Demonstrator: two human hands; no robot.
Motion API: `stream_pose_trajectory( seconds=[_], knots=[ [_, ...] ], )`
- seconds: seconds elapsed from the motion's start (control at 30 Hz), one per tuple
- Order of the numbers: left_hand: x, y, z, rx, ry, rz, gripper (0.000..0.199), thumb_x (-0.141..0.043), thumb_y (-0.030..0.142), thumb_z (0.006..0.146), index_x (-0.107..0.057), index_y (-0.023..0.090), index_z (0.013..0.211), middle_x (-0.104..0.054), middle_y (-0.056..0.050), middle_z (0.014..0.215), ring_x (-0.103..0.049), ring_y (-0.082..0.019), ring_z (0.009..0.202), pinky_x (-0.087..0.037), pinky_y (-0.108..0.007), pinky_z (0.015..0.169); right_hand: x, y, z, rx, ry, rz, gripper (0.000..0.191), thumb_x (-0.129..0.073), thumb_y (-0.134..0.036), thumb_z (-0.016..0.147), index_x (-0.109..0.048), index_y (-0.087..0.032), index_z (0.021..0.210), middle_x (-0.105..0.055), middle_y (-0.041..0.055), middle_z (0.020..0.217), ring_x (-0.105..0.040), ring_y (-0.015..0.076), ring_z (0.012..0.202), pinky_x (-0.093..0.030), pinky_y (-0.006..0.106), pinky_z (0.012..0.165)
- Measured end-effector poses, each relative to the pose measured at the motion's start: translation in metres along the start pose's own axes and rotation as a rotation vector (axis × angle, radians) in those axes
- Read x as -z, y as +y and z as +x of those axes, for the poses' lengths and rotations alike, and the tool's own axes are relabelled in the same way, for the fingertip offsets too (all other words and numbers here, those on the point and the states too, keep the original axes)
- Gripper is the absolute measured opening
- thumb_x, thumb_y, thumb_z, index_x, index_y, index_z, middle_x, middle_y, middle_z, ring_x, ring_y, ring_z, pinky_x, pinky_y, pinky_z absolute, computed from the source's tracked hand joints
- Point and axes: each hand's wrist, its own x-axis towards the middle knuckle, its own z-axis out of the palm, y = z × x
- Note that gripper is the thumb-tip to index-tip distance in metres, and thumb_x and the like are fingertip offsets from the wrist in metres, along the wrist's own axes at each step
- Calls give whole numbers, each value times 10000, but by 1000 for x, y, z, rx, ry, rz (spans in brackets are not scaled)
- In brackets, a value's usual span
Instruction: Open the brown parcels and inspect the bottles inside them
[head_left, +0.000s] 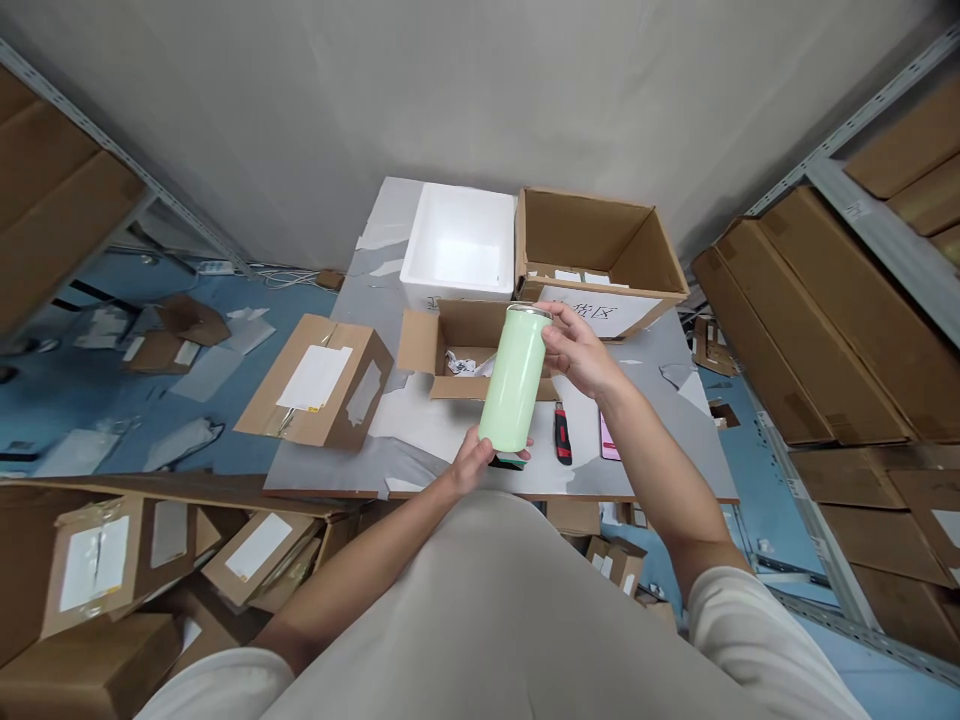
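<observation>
A light green tumbler [515, 380] with a shiny metal rim is held tilted above the table's front part. My left hand [472, 462] is closed around its lower end. Near the rim, the fingers of my right hand [577, 350] grip the upper side. A small dark and teal item [510, 461] shows just under the tumbler's base; what it is I cannot make out. Behind the tumbler stands an open small cardboard box [418, 342] with crumpled paper [461, 366] in it. A red and black box cutter [562, 435] lies to the right.
A white foam box [457, 240] and a large open carton [592, 235] stand at the table's back. On the left sits a closed, labelled carton [319, 385]. A phone [609, 438] lies by my right forearm. Shelves with cartons [817, 330] flank the table.
</observation>
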Motion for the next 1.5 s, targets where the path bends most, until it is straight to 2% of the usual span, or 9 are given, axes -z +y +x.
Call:
stream_pose_trajectory(
  seconds=[0.13, 0.27, 0.4, 0.63, 0.83, 0.97, 1.1, 1.3, 1.5],
  knots=[
    [0, -3, 4, 10, 54, -20, 632, -511, 642, 799, -546, 150, 1195, -641, -163, 1114, -646, -287, 936, -481, -476, 857, 2, 4, 5, 31, 15, -46, 441, -643, -533, 772, -486, -334, 1133, -607, 0, 922, -585, 157, 824, -548, 345, 727],
    [0, -2, 11, -91, 296, 138, 828, -732, 544, 659, -342, 236, 1321, -458, -151, 1325, -562, -258, 1093, -492, -386, 858, 2, 6, 7, 117, 61, -157, 454, -585, -570, 801, -448, -333, 1163, -595, 19, 1011, -582, 166, 852, -540, 348, 721],
    [-3, 0, 12, -99, 427, 222, 735, -793, 464, 607, -406, 232, 1188, -526, -97, 1172, -589, -190, 962, -501, -329, 805, 3, 8, 6, 202, 121, -298, 511, -555, -614, 800, -438, -322, 1204, -550, 43, 1084, -559, 174, 878, -523, 344, 735],
    [-10, 9, 8, 31, 286, -141, 500, -526, 587, 790, -514, 185, 1089, -622, -81, 986, -603, -181, 761, -521, -352, 669, 11, 17, 4, 324, 318, -532, 567, -550, -695, 741, -527, -311, 1157, -404, 66, 1229, -339, 252, 1246, -445, 414, 949],
    [-12, 5, 7, 124, 283, -159, 529, -450, 610, 814, -527, 194, 1132, -619, -110, 1137, -606, -248, 955, -528, -431, 784, 3, 16, 5, 234, 177, -283, 468, -572, -617, 768, -469, -320, 1116, -507, 35, 1162, -544, 188, 967, -521, 334, 742],
    [-10, 5, 7, 80, 259, -61, 655, -479, 677, 786, -469, 200, 1234, -532, -136, 1283, -557, -276, 1099, -517, -420, 831, 2, 16, 6, 219, 223, -200, 509, -639, -585, 733, -427, -318, 1111, -523, 34, 1165, -567, 162, 901, -521, 316, 725],
    [-8, 6, 7, -4, 336, 131, 778, -754, 528, 639, -385, 238, 1259, -556, -105, 1204, -587, -219, 1016, -508, -360, 842, 5, 20, 7, 249, 262, -230, 637, -639, -619, 717, -336, -352, 1209, -499, 48, 1230, -554, 183, 1008, -514, 341, 787],
    [-11, 10, 3, 32, 278, 32, 638, -666, 605, 702, -433, 225, 1159, -562, -88, 1144, -585, -196, 966, -517, -326, 777, 8, 16, -2, 197, 109, -146, 566, -640, -631, 699, -447, -303, 1119, -539, 51, 1164, -571, 214, 970, -526, 355, 748],
    [-14, 11, -1, 56, 255, -48, 600, -662, 609, 710, -472, 211, 1116, -588, -67, 1068, -597, -173, 870, -512, -315, 744, 8, 18, -3, 125, 90, -143, 501, -605, -589, 751, -423, -336, 1143, -570, 24, 1051, -593, 191, 820, -523, 318, 592]
  ],
)
